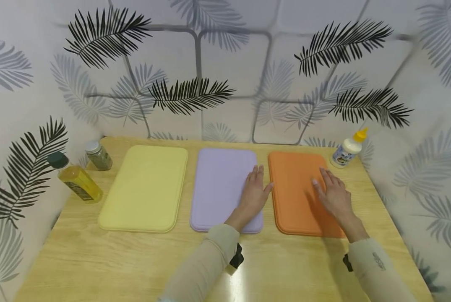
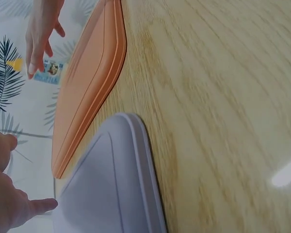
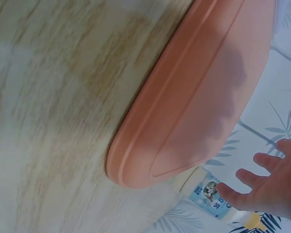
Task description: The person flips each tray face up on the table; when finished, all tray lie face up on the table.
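Three flat, rounded rectangular panels with raised rims lie side by side on the table: yellow (image 1: pixel 144 188), purple (image 1: pixel 221 188) and orange (image 1: pixel 295 193). Over the right part of the purple panel is my left hand (image 1: pixel 253 191), fingers extended and thumb spread toward the orange one; it holds nothing. My right hand (image 1: pixel 334 197) hovers above the orange panel's right side and casts a shadow on it. Its fingers (image 3: pixel 254 177) are spread and grip nothing. Beyond that hand stands a white glue bottle (image 1: pixel 346 153) with a yellow nozzle cap.
At the table's left edge stand a bottle of yellow oil (image 1: pixel 80 182) with a dark green cap and a small jar of dried herbs (image 1: pixel 99 156). Leaf-patterned walls (image 1: pixel 233 67) close off the back and sides of the wooden table (image 1: pixel 134 268).
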`<action>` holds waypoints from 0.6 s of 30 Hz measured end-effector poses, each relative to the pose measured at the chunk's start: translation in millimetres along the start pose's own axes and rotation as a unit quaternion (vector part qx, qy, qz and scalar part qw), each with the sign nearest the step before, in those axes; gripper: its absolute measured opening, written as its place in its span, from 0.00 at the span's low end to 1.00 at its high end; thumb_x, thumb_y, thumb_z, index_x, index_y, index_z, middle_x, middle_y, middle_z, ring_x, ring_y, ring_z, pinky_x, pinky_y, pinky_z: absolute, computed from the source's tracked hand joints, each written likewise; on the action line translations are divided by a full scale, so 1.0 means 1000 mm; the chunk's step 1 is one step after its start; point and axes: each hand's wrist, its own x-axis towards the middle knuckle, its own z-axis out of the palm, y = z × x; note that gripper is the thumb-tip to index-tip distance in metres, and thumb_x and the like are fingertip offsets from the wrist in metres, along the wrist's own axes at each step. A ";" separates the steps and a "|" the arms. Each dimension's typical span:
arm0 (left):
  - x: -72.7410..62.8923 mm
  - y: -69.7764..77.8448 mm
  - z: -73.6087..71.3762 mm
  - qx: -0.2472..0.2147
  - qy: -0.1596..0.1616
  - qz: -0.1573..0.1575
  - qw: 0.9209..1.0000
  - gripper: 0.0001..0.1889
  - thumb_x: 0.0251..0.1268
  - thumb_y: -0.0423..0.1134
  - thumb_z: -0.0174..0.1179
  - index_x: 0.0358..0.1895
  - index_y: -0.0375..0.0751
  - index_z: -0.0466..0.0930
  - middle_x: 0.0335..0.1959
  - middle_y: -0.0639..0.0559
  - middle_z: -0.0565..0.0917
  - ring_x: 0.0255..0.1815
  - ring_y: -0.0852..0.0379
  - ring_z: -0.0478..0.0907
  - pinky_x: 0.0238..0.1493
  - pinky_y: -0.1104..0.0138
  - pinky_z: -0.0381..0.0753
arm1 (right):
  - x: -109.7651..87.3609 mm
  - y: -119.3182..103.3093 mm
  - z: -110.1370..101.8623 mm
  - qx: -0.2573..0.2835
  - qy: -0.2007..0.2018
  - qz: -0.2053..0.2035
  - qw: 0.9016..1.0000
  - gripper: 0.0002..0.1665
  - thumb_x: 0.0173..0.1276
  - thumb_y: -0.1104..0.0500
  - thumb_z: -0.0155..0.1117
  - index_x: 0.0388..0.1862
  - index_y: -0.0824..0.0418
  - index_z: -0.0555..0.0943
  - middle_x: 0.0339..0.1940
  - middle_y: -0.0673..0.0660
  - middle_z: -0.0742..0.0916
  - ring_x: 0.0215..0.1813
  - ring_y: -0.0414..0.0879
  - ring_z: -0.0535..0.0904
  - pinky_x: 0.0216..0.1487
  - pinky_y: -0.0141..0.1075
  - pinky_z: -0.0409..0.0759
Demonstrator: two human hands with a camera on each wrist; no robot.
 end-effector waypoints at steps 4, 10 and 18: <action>-0.002 0.004 0.006 -0.001 -0.015 -0.008 1.000 0.35 0.74 0.48 0.51 0.75 0.35 0.49 0.75 0.34 0.53 0.73 0.39 0.55 0.72 0.56 0.57 | -0.001 -0.001 0.001 0.000 0.005 0.005 1.000 0.36 0.79 0.42 0.38 0.78 0.58 0.51 0.73 0.70 0.63 0.67 0.75 0.56 0.50 0.76 0.60; -0.001 0.012 0.012 -0.028 -0.037 -0.031 0.998 0.35 0.74 0.48 0.51 0.76 0.39 0.48 0.76 0.38 0.52 0.72 0.42 0.57 0.70 0.56 0.61 | -0.003 -0.001 0.000 0.004 -0.020 0.021 1.000 0.38 0.78 0.39 0.35 0.78 0.57 0.49 0.74 0.69 0.61 0.68 0.75 0.54 0.50 0.76 0.59; -0.003 0.013 0.024 -0.026 -0.049 -0.045 0.997 0.34 0.74 0.48 0.51 0.76 0.39 0.51 0.75 0.38 0.55 0.72 0.43 0.59 0.70 0.57 0.62 | -0.002 0.014 0.002 0.010 -0.032 0.031 0.999 0.40 0.77 0.36 0.33 0.79 0.54 0.46 0.76 0.67 0.57 0.68 0.77 0.52 0.50 0.77 0.56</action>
